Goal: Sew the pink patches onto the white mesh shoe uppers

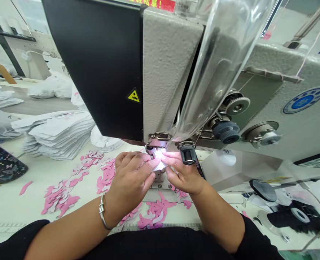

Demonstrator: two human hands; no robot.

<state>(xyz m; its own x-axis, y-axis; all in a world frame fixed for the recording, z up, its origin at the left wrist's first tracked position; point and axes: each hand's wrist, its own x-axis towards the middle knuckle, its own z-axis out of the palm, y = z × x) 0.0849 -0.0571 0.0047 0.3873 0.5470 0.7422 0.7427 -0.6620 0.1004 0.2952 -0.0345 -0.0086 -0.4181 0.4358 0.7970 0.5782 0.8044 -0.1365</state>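
My left hand (131,177) and my right hand (183,173) meet under the lit needle area of a grey industrial sewing machine (166,72). Their fingertips pinch a small pale fabric piece (160,165) from both sides, just in front of the metal presser foot (156,146). The bright lamp washes out the piece, and the needle is hidden. A metal bangle circles my left wrist. Pink-and-white cut fabric shapes (59,199) lie in loose piles on the table on both sides of my forearms.
A tall stack of white cut pieces (57,135) stands at the left of the machine, with white bags (50,86) beyond it. A clear curved guard (219,68) hangs over the machine front. Dark patterned fabric (0,164) lies at the left edge, and black parts (297,216) lie at the right.
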